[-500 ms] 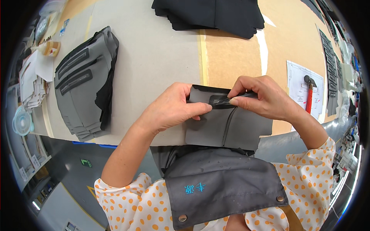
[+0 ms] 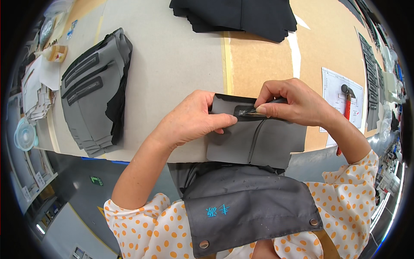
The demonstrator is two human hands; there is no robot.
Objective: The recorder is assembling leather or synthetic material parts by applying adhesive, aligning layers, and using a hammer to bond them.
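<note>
A grey fabric piece (image 2: 258, 144) with a dark zipper strip along its top lies at the near edge of the table. My left hand (image 2: 194, 118) grips its upper left end, thumb underneath, fingers folded over the edge. My right hand (image 2: 293, 101) pinches the dark strip from above; a small pale slim thing (image 2: 249, 112) shows at its fingertips, too small to identify. The two hands are almost touching over the strip.
A stack of grey panels with zippers (image 2: 92, 93) lies at the left. A pile of black fabric (image 2: 237, 15) sits at the far edge. A red-handled hammer (image 2: 346, 108) rests on a paper sheet at the right. A glue bottle (image 2: 54, 52) and papers lie far left.
My right hand has shifted slightly left along the dark strip, closer to my left hand. The fabric piece stays in the same place.
</note>
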